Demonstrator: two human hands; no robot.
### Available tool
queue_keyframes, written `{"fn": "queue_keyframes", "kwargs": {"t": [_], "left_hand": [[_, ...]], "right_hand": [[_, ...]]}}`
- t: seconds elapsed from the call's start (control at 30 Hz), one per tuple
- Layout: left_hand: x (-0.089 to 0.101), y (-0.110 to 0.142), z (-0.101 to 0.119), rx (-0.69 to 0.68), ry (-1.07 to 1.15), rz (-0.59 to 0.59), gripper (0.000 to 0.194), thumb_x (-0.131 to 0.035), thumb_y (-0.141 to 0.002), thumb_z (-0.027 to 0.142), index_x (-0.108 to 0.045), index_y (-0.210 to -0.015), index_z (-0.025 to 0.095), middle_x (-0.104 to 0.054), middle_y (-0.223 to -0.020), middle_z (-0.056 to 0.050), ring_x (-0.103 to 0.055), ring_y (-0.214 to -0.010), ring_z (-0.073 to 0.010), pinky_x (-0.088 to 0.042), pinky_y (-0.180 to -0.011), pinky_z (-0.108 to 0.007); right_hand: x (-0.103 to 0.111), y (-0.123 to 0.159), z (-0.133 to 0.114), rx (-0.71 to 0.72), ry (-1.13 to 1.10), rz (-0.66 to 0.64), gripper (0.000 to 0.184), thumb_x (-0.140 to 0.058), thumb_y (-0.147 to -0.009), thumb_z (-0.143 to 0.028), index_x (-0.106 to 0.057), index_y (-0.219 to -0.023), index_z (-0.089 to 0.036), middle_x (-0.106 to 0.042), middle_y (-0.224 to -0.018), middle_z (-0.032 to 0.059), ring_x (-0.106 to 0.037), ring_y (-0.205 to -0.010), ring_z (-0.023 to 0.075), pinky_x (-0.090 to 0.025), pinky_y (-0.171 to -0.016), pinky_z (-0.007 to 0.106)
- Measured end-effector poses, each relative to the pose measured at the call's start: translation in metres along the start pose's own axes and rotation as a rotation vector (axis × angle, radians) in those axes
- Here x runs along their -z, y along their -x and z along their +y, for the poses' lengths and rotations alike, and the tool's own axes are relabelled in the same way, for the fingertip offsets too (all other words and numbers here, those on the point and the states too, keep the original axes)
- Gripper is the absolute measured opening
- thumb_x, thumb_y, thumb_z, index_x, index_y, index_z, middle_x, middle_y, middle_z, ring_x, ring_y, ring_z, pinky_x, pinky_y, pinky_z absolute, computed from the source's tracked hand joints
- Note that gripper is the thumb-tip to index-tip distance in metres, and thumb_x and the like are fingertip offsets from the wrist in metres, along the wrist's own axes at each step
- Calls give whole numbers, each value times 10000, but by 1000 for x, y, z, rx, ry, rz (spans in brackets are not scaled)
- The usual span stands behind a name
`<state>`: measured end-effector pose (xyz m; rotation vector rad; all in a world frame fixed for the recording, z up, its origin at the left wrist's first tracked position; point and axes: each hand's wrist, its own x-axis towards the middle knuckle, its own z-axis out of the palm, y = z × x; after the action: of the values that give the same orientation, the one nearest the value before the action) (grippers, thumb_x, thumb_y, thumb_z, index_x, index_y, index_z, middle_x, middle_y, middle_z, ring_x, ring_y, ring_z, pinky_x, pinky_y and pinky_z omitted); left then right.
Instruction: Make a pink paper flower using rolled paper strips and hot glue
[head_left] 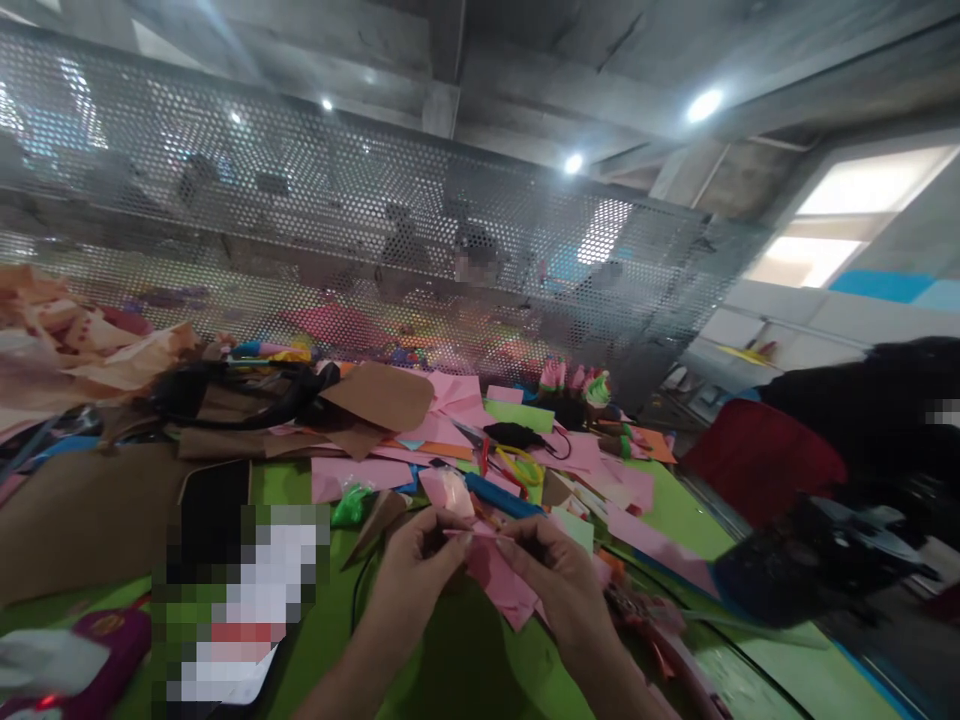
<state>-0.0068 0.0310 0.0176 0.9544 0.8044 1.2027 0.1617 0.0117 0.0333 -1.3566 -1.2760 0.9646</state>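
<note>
Both hands meet over the near middle of the table, pinching one piece of pink paper (pixel 501 578). My left hand (pixel 420 560) grips its upper left edge between thumb and forefinger. Close beside it, my right hand (pixel 551 560) pinches the same edge farther right. The sheet looks folded or layered, and its lower part hangs toward the table. Curled fingers hide part of the top edge. Just beyond the fingers lie a blue stick-like tool (pixel 501 495) and another pink piece with something whitish on it. A crumpled green wrapper (pixel 351 506) lies left of my left hand.
Brown paper sheets (pixel 90 520) and a phone with a blurred screen (pixel 247 610) occupy the left. Pink paper scraps (pixel 450 400) cover the back, before a perforated metal screen (pixel 337 220). A purple device (pixel 112 650) sits front left; a red chair (pixel 765 460) stands right, near a person in black.
</note>
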Motion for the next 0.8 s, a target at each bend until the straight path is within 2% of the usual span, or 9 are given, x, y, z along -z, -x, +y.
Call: {"fn": "queue_keyframes", "kwargs": {"t": [0.17, 0.23, 0.33, 0.5, 0.6, 0.8], "left_hand": [[-4, -2, 2, -40, -35, 55, 163, -730, -681, 290, -665, -737, 152, -594, -604, 23, -516, -569, -114, -394, -548, -213], [-5, -3, 3, -69, -54, 75, 113, -700, -686, 257, -657, -712, 156, -593, -618, 17, -523, -586, -123, -399, -561, -222], [-7, -5, 3, -43, -26, 60, 74, -684, -675, 206, -657, -719, 154, -601, -634, 9, -526, -587, -120, -408, -587, -233], [-7, -9, 1, -76, -47, 79, 46, -657, -686, 173, -672, -724, 153, -593, -654, 9, -506, -600, -109, -378, -587, -229], [-7, -9, -1, -74, -67, 106, 51, -653, -683, 161, -666, -732, 153, -570, -649, 14, -483, -610, -112, -364, -580, -231], [-7, -9, -2, -68, -62, 104, 47, -634, -689, 132, -660, -723, 152, -597, -676, 0, -514, -637, -123, -385, -592, -236]], "right_hand": [[0, -3, -1, 31, 76, 32, 373, -794, -659, -520, -699, -766, -175, -642, -697, 28, -549, -664, 183, -434, -592, 273], [1, -4, -2, 35, 111, 57, 378, -780, -658, -539, -710, -763, -183, -660, -701, 36, -572, -679, 201, -454, -602, 280], [3, -8, -3, -27, 150, 24, 403, -769, -635, -572, -723, -765, -194, -708, -752, 66, -619, -711, 234, -501, -638, 307], [6, -17, 1, -130, 121, 14, 403, -812, -541, -547, -733, -746, -209, -740, -799, 92, -674, -738, 291, -560, -629, 350], [6, -17, 2, -154, 90, 2, 383, -816, -536, -524, -733, -750, -218, -752, -835, 99, -688, -758, 310, -578, -630, 372], [2, -16, -1, -160, 120, 25, 384, -829, -504, -526, -734, -721, -224, -741, -776, 91, -681, -711, 299, -567, -600, 362]]}}
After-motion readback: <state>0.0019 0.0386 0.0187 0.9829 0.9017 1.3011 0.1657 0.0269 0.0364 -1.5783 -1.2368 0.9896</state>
